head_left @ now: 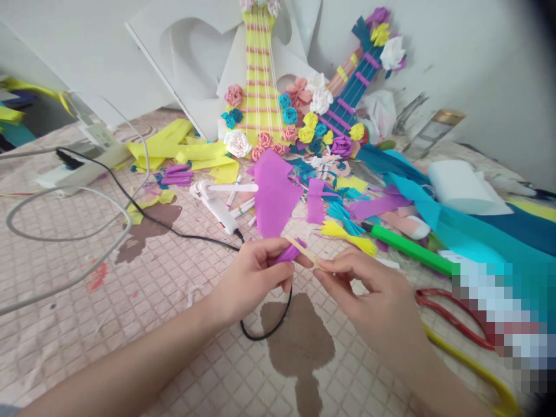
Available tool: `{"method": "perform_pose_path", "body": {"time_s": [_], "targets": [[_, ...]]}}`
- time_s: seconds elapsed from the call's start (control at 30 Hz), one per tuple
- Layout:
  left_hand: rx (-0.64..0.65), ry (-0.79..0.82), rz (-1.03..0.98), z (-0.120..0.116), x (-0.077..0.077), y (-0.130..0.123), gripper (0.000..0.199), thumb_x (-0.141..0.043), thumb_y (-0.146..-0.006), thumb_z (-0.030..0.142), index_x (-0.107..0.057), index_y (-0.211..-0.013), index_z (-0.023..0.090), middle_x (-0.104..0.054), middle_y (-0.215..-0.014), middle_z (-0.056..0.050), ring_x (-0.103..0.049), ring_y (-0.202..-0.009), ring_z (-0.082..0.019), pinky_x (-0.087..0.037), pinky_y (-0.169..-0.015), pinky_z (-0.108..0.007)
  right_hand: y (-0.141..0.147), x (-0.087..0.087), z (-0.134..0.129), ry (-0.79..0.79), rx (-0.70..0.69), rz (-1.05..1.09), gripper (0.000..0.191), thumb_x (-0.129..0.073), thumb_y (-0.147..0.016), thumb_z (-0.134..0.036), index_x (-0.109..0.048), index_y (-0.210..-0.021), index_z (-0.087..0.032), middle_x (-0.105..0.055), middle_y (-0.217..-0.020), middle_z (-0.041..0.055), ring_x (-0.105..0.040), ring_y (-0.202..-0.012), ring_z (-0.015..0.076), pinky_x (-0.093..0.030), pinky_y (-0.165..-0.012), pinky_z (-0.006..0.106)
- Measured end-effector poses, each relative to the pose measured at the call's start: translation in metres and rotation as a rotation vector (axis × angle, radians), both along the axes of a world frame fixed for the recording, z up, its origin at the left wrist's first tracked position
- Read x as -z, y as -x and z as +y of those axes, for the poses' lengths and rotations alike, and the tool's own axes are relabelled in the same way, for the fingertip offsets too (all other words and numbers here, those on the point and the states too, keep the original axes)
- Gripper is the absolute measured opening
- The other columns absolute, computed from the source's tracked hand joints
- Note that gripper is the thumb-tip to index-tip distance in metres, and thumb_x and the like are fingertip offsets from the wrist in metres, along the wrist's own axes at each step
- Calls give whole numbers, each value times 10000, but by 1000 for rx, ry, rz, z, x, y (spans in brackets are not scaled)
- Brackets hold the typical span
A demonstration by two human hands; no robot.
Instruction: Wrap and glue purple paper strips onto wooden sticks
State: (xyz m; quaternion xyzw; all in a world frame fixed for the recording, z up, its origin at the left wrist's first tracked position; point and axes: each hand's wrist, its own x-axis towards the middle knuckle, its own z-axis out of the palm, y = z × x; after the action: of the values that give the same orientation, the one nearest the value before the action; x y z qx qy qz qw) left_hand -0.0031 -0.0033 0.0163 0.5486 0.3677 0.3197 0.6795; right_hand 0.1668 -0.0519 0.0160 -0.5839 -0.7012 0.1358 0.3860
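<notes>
Near the middle of the view, my left hand [256,275] pinches a small folded piece of purple crepe paper [287,253] between thumb and fingers. A thin pale yellowish strip [306,252] crosses that paper, and my right hand [369,289] grips the strip's right end between thumb and forefinger. Just beyond my hands lies a larger purple sheet [274,194]. Right of it are a yellow paper bundle [347,234] and a purple paper piece [315,200]. What the strip is made of I cannot tell.
A white glue gun [219,205] with a black cable lies left of the purple sheet. Two flower-trimmed paper guitars, one yellow [256,75], one blue [356,87], lean at the back. On the right are a green cutter [412,249], red-handled scissors [456,315] and blue paper [490,231].
</notes>
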Motion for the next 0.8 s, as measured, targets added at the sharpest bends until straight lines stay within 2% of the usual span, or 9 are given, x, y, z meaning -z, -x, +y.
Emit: {"method": "perform_pose_path", "body": {"time_s": [0.13,0.23,0.37,0.5,0.6,0.67,0.8], "targets": [[-44,8,-58,-1,0,-1,185,-580,-706,92,-675,-856,142,-540,-603,30,-440,-525,-63,-354,-515,-205,0,-5,-1,8,-22,96,101,-640,-742,-115,-635,-709,-210,-656,-679,-13,-599,-622,135,-452,-527,239],[-75,39,-122,-2,0,-3,211,-617,-701,119,-674,-901,152,-595,-702,11,-467,-545,-66,-375,-527,-211,0,-12,-3,27,-109,181,120,-637,-748,-112,-655,-763,-230,-685,-721,-18,-625,-660,136,-483,-549,224],[-42,79,-183,-3,2,-4,242,-630,-714,129,-669,-951,162,-611,-669,9,-498,-557,-76,-386,-533,-209,0,-17,-6,60,-212,234,142,-596,-792,-130,-648,-831,-256,-692,-731,-46,-617,-605,96,-499,-569,189],[9,75,-252,-2,5,-4,157,-593,-766,157,-676,-899,149,-643,-788,-34,-525,-601,-83,-387,-523,-203,-3,-11,-3,30,-56,250,120,-523,-847,-189,-632,-878,-229,-662,-697,-22,-565,-518,88,-480,-479,180],[2,106,-230,-2,5,-3,192,-585,-781,172,-661,-955,142,-656,-858,-62,-486,-539,-63,-333,-446,-189,-4,-7,1,33,56,197,120,-519,-849,-233,-634,-865,-204,-644,-695,-3,-562,-529,102,-469,-464,198],[-4,125,-207,-1,4,-3,252,-583,-787,187,-639,-1029,146,-658,-830,-64,-452,-495,-51,-284,-407,-184,-4,-5,4,26,73,146,121,-522,-844,-236,-636,-840,-198,-641,-688,-1,-563,-535,107,-457,-460,202],[0,128,-158,-1,2,-1,259,-572,-804,221,-648,-1040,144,-565,-600,-4,-400,-458,-48,-214,-396,-181,-3,-6,5,-6,66,46,132,-512,-843,-219,-641,-836,-189,-657,-665,0,-563,-519,106,-452,-463,204]]}}
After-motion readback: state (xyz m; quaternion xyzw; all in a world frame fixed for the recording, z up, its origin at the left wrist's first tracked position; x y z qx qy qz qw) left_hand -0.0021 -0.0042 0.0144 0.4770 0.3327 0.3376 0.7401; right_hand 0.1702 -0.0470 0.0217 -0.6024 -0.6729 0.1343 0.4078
